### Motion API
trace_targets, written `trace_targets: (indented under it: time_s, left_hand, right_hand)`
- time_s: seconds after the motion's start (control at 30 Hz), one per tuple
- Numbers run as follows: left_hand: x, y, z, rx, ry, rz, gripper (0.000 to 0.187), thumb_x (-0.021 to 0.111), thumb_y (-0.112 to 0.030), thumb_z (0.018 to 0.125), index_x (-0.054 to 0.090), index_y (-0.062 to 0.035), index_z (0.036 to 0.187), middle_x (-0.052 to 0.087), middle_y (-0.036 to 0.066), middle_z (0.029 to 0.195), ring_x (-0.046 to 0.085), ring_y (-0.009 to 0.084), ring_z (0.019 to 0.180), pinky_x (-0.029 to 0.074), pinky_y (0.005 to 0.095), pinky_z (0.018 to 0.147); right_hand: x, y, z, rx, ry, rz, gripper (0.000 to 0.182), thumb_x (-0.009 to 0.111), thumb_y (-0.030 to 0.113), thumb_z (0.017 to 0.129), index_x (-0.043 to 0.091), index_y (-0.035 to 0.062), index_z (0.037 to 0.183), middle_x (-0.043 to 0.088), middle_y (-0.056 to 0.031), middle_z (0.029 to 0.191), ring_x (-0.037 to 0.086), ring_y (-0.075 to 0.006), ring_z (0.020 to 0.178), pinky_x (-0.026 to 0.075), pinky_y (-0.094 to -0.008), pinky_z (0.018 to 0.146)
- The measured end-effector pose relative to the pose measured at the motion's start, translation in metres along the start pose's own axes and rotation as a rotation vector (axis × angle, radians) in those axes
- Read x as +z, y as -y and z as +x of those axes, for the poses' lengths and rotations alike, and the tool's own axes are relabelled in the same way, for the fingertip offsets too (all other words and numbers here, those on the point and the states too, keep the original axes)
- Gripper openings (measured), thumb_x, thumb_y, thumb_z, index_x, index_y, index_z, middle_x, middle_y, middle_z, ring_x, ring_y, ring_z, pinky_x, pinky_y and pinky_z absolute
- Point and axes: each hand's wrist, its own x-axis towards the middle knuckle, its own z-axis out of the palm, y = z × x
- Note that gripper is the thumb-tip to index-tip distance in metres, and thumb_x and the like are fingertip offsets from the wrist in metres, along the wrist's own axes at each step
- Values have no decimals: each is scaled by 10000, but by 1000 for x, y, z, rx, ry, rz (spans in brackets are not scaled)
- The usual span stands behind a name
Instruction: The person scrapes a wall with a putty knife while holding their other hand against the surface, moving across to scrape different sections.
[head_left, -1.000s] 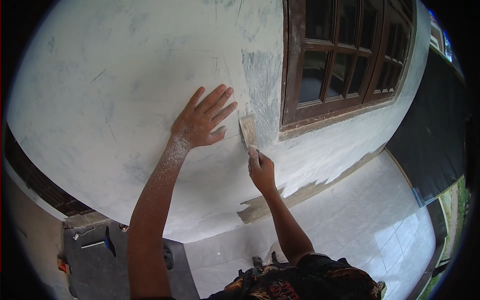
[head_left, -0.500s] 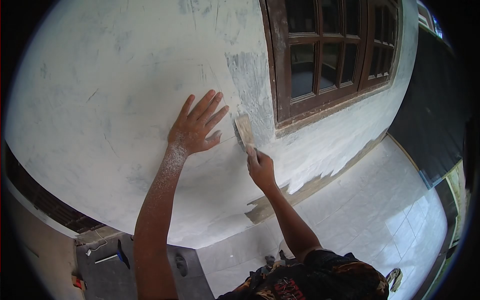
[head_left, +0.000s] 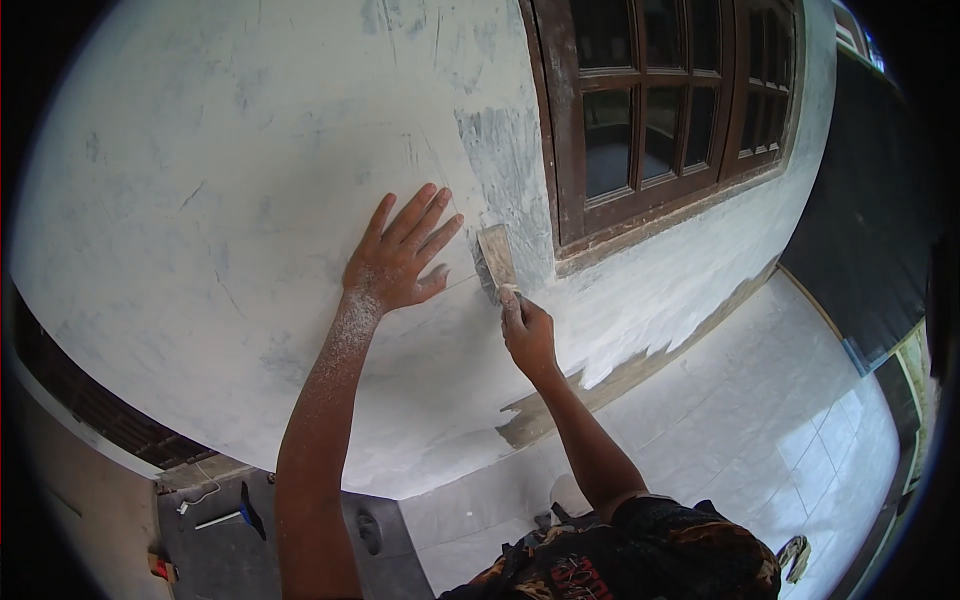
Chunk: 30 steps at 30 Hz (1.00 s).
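Note:
My left hand (head_left: 400,250) lies flat on the white wall (head_left: 180,260) with its fingers spread, and pale dust coats its wrist. To its right, my right hand (head_left: 528,330) is wrapped round the handle of a putty knife (head_left: 496,255). The knife's broad, smeared blade points up along the wall, just left of the window frame. Above the blade runs a rough grey patch (head_left: 498,160), streaked with filler. Most of the handle is hidden inside my fingers.
A brown wooden window (head_left: 650,120) with glass panes is set in the wall at upper right. Pale floor tiles (head_left: 690,440) run below. At lower left, a blue-headed tool (head_left: 245,512) lies on a dark floor mat (head_left: 210,560). A dark sheet (head_left: 860,210) hangs at far right.
The putty knife's blade has turned slightly and shows more of its face. Both hands appear slightly lower and further right in the view, as the wall and window also shift a little.

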Motion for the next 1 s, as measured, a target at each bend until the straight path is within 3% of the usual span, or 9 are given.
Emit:
trace_targets:
  time_s: [0.27,0.33,0.47,0.53,1.0]
  left_hand:
    - [0,0,0,3,-6,1,750,646,-543,801,397,-320,1472,252,13,1598,177,184,1490,92,527,1218]
    - [0,1,1,3,-1,-2,750,651,-540,799,400,-320,1470,253,13,1597,180,184,1489,95,527,1218]
    - [0,0,0,-5,2,-35,745,654,-534,801,403,-319,1469,254,14,1596,183,182,1488,101,525,1217]
    - [0,-1,0,-4,1,-30,743,650,-537,804,402,-319,1469,254,13,1596,183,180,1488,105,525,1217]
    - [0,1,0,-1,-4,-36,735,649,-531,808,409,-313,1467,265,11,1593,186,180,1487,119,526,1214]
  right_hand:
    - [3,3,3,-16,-29,29,499,526,390,1008,567,-25,734,494,-90,538,453,-153,508,386,-356,519]
    - [3,-6,0,-61,-38,51,482,534,384,1015,504,53,666,424,38,538,394,-50,476,330,-255,442]
    - [3,-11,-7,18,-38,76,482,531,387,1016,504,53,669,428,41,543,393,-50,477,329,-255,442]
    - [5,3,3,-35,-41,57,496,525,389,1007,575,-36,755,474,-96,531,463,-154,511,393,-360,520]
    - [1,-3,0,-39,-62,-34,504,510,404,1012,572,-39,778,449,-105,540,442,-168,521,384,-378,531]
